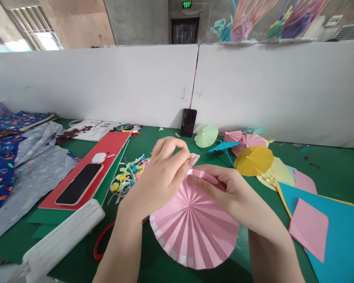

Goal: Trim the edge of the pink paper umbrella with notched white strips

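Note:
A round pink pleated paper disc [191, 236] hangs tilted between my hands, its folds spreading from the centre. Small whitish squares run along its lower left rim. My right hand [227, 188] grips the disc's upper right edge, thumb in front and fingers behind. Above the top rim, my left hand [165, 173] is closed in a pinch, fingertips close to my right thumb. A small white bit shows just below them; what the left fingertips hold is too small to make out. Red-handled scissors [98, 239] lie partly hidden behind my left forearm.
Behind the disc sit a container of coloured paper scraps [125, 179] and several small paper umbrellas [253, 160]. Blue card sheets [342, 236] lie right. On the left are a phone [79, 184] on red card [115, 143], a white pouch [65, 239] and fabric [32, 173]. Another phone [188, 122] leans against the white partition [106, 86].

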A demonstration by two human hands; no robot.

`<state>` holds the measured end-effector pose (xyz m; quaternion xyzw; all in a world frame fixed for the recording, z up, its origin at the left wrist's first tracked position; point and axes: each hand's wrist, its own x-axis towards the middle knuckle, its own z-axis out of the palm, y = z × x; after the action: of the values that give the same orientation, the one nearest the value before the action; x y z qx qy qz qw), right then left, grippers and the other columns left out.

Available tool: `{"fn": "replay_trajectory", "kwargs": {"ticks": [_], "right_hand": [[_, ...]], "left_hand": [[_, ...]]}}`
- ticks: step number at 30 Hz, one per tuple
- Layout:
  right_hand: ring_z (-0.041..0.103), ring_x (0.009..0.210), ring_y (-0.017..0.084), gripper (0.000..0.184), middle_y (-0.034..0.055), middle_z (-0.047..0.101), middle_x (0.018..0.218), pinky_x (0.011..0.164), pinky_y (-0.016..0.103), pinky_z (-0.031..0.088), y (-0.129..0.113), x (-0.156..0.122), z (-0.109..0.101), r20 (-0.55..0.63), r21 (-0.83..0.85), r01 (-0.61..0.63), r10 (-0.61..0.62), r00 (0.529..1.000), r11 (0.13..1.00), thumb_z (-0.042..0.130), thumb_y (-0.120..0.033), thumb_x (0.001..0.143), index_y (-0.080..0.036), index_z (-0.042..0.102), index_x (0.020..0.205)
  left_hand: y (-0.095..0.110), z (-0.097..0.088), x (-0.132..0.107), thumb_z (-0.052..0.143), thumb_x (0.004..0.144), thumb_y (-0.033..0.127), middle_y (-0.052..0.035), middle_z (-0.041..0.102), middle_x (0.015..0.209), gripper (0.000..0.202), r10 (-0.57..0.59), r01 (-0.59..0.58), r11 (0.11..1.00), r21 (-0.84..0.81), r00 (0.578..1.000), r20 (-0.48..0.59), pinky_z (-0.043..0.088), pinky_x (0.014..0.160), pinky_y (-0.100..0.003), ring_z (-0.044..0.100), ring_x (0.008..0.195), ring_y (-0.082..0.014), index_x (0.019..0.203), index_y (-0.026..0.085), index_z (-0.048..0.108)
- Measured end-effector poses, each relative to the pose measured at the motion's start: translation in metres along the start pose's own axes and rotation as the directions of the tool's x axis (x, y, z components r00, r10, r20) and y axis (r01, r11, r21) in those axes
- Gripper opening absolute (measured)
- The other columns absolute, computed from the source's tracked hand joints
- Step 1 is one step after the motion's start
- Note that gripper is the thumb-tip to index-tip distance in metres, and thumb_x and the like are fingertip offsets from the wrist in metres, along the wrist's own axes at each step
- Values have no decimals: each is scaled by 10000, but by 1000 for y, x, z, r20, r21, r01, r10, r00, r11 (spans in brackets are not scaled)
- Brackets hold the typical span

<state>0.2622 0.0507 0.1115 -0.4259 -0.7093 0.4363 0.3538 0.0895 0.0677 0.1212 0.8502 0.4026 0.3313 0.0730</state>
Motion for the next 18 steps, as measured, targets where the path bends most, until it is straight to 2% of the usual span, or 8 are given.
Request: {"fn": "replay_trajectory", "kwargs": {"ticks": [3, 6, 10, 15, 18], "right_hand": [[549, 693, 177, 212, 15, 601, 752, 551, 264, 434, 1, 0, -1, -17, -8, -18, 17, 1000, 1000, 499, -348, 903, -244, 677, 952], [580, 749, 196, 192, 15, 604, 753, 576, 267, 456, 2, -1, -1, -27, -3, -17, 17, 1000, 1000, 497, -331, 906, -243, 668, 913], [594, 763, 202, 180, 11, 602, 742, 573, 266, 457, 2, -1, -1, -26, -20, -21, 21, 999, 1000, 498, -317, 908, -246, 648, 840], [600, 737, 203, 194, 12, 613, 743, 549, 270, 455, 1, -1, 0, -49, -60, -4, 1, 999, 998, 480, -313, 914, -261, 666, 936], [620, 774, 222, 186, 17, 616, 726, 553, 276, 467, 1, 0, 0, -61, -100, 5, -11, 998, 995, 482, -300, 908, -252, 661, 886]], "left_hand": [[1, -1, -1, 281, 994, 271, -35, 487, 1011, 260, -40, 41, 998, -50, 999, 25, 392, 904, -347, 439, 1036, -195, 792, 224, 439], [2, -1, -2, 297, 986, 232, -31, 478, 1008, 218, -35, 39, 998, -54, 997, 64, 398, 898, -338, 427, 1060, -193, 826, 230, 445], [2, 1, -3, 314, 972, 168, -31, 461, 1012, 166, -10, 9, 1000, 15, 997, 73, 396, 901, -332, 418, 1070, -187, 873, 228, 433], [5, 6, -4, 312, 950, 108, -45, 452, 1013, 155, 27, -33, 993, 114, 998, 60, 417, 858, -358, 422, 1025, -201, 927, 221, 416], [7, 8, -4, 323, 921, 57, -51, 446, 1010, 178, 30, -40, 985, 171, 998, 61, 417, 845, -371, 415, 1005, -207, 917, 209, 415]]}}
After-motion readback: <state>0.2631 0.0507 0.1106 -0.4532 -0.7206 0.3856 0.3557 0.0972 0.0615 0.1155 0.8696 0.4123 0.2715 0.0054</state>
